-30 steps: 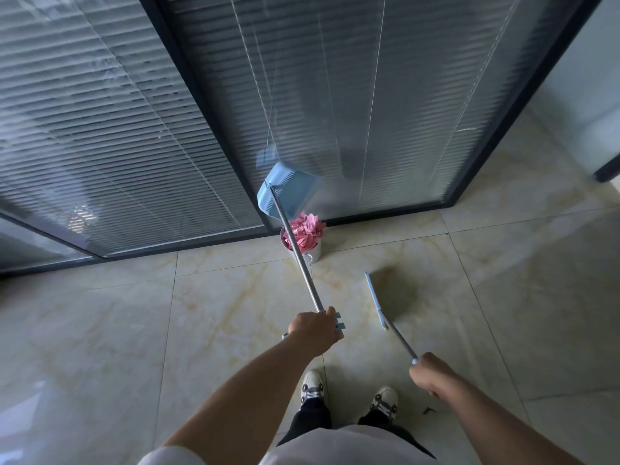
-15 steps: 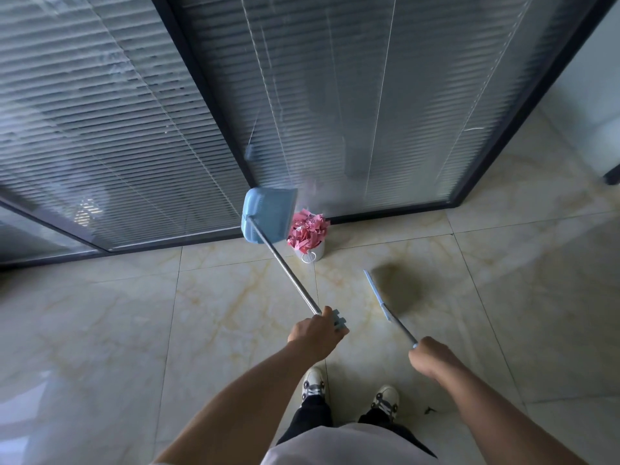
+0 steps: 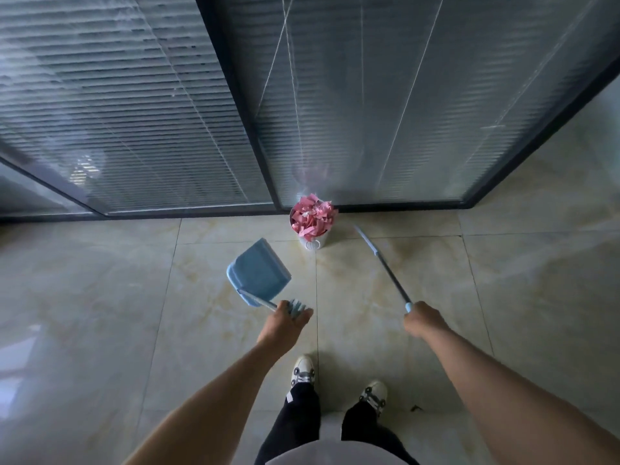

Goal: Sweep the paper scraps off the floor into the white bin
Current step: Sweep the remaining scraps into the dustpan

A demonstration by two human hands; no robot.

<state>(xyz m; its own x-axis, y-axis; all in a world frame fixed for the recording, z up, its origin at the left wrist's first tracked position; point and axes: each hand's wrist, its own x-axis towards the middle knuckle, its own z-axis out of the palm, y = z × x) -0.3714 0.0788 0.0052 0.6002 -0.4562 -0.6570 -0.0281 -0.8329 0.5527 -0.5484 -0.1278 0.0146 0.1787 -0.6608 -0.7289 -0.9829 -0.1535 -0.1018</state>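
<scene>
A small white bin [image 3: 314, 242] stands on the floor against the glass wall, heaped with pink paper scraps [image 3: 313, 217]. My left hand [image 3: 285, 325] grips the top of a blue long-handled dustpan [image 3: 258, 271], which hangs low over the tiles to the left of the bin. My right hand [image 3: 424, 319] grips the end of a thin broom handle [image 3: 385, 266]. The broom's narrow blue head [image 3: 365, 239] points toward the floor just right of the bin.
A glass partition with blinds and a dark frame [image 3: 241, 105] runs behind the bin. Beige marble tiles [image 3: 536, 297] spread around me. My two shoes [image 3: 303, 370] stand below the hands. A small dark speck [image 3: 416, 408] lies by my right shoe.
My left hand swung the dustpan from above the bin down and leftward to near the floor. The broom stayed to the right of the bin.
</scene>
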